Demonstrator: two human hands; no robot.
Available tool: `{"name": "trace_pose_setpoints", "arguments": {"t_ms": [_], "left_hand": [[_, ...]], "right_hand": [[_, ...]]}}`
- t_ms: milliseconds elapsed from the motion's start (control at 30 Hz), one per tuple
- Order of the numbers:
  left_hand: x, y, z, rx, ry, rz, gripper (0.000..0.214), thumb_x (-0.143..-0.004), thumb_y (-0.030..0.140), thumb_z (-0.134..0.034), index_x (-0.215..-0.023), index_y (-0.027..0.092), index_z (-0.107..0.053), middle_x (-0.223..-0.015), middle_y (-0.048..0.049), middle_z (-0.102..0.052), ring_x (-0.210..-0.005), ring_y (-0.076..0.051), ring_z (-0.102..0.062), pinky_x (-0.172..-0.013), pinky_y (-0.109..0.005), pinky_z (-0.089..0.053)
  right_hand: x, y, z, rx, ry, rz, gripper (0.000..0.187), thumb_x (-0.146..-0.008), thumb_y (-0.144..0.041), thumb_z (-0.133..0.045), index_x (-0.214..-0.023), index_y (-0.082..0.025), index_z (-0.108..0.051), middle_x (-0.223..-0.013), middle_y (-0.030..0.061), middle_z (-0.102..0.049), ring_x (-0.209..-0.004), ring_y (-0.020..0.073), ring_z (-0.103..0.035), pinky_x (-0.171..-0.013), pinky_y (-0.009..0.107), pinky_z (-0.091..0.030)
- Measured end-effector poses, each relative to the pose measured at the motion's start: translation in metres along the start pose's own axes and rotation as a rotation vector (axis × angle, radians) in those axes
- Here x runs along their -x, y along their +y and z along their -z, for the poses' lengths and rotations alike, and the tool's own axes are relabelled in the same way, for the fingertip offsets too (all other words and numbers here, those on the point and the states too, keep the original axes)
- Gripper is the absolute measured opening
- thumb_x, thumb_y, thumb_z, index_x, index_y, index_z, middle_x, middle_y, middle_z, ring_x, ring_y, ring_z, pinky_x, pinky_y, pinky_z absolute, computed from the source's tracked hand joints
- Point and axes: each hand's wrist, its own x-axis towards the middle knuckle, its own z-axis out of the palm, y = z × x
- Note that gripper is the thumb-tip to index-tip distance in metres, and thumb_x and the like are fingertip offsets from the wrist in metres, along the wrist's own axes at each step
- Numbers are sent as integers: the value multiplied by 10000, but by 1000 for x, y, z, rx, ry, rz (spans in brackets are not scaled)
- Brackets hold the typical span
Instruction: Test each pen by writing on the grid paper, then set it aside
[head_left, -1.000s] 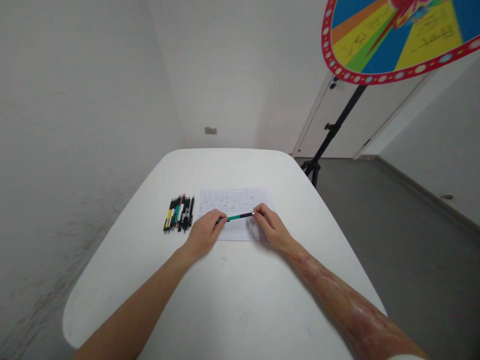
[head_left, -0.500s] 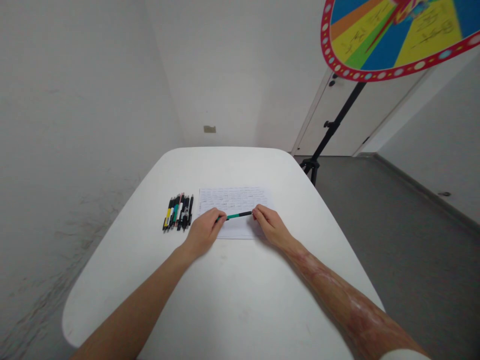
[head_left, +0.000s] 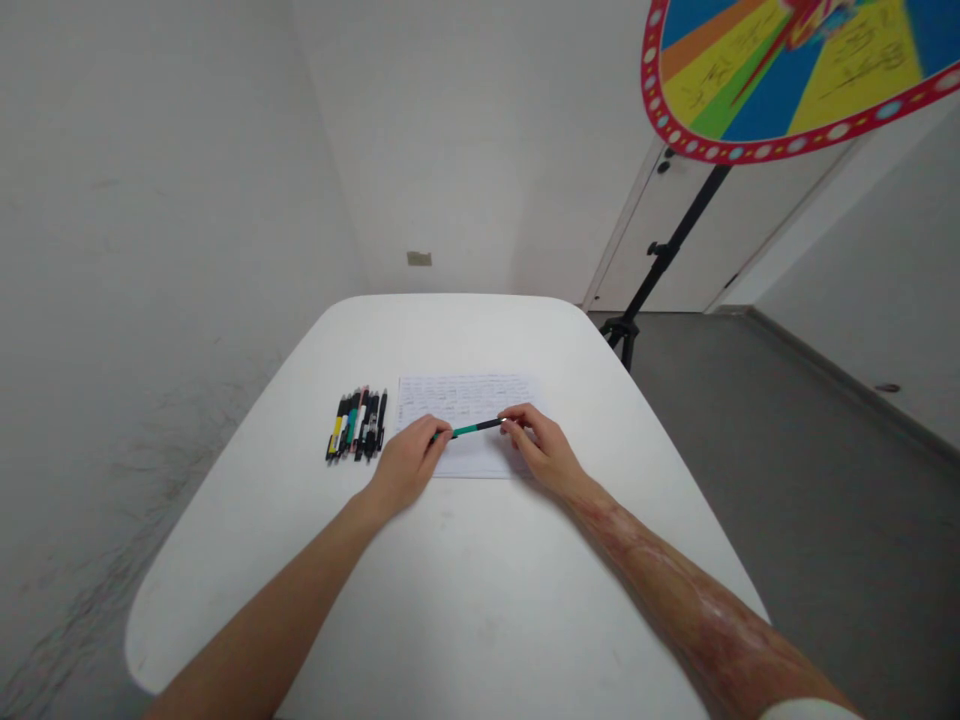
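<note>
A green and black pen [head_left: 477,427] is held level between both hands, over a sheet of paper [head_left: 469,395] with lines of handwriting on its upper part. My left hand [head_left: 409,458] pinches the green end between thumb and fingers, hiding that end. At the black tip, the thumb and index finger of my right hand [head_left: 547,452] are closed around the end of the pen. Several pens [head_left: 357,425] lie side by side on the table, left of the paper.
The white table [head_left: 465,335] has rounded corners and stands against the walls. Beyond its right side, a colourful prize wheel [head_left: 795,90] is mounted on a black tripod stand [head_left: 667,250], in front of a white door [head_left: 757,230].
The fingers of my right hand have shifted and lifted slightly at the pen's tip, the index finger now arched higher. My left hand has stayed in place on the pen.
</note>
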Motion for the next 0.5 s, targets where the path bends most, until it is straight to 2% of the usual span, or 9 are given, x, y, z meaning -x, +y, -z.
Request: {"name": "trace_pose_setpoints", "arguments": {"t_ms": [233,367,433,500], "left_hand": [[0,1,1,40,-4,29,235,-1149,375,-470,-1071,242,-647,-1050,-49,-726,-1002,-232,-688,-915,-362,-520],[0,2,1,39,-1,39,234,-1144,380,-470,-1062,246,-643,-1039,-47,-720,-995,-235,-687,-910,-364,-519],[0,2,1,35,-3,36,236,-1142,384,-469,-1058,249,-644,-1034,-46,-720,-990,-236,-686,-908,-364,-520],[0,2,2,34,-6,30,242,-1143,390,-465,-1058,252,-645,-1038,-47,-724,-993,-237,-687,-913,-366,-523]], "right_hand": [[2,3,-1,-47,29,-1,256,-1044,-431,-651,-1181,-238,-750,-1042,84,-764,-851,212,-668,-616,290,-537],[1,1,-1,-44,35,-19,333,-1025,-473,-702,-1268,-248,-743,-1141,91,-777,-849,205,-687,-603,288,-525],[0,0,0,-38,20,-36,292,-1031,-471,-691,-1203,-245,-761,-1040,71,-789,-813,201,-683,-630,298,-529],[-1,-1,1,-19,9,-40,260,-1043,-475,-668,-1056,-240,-779,-901,52,-780,-783,204,-673,-650,309,-525]]}}
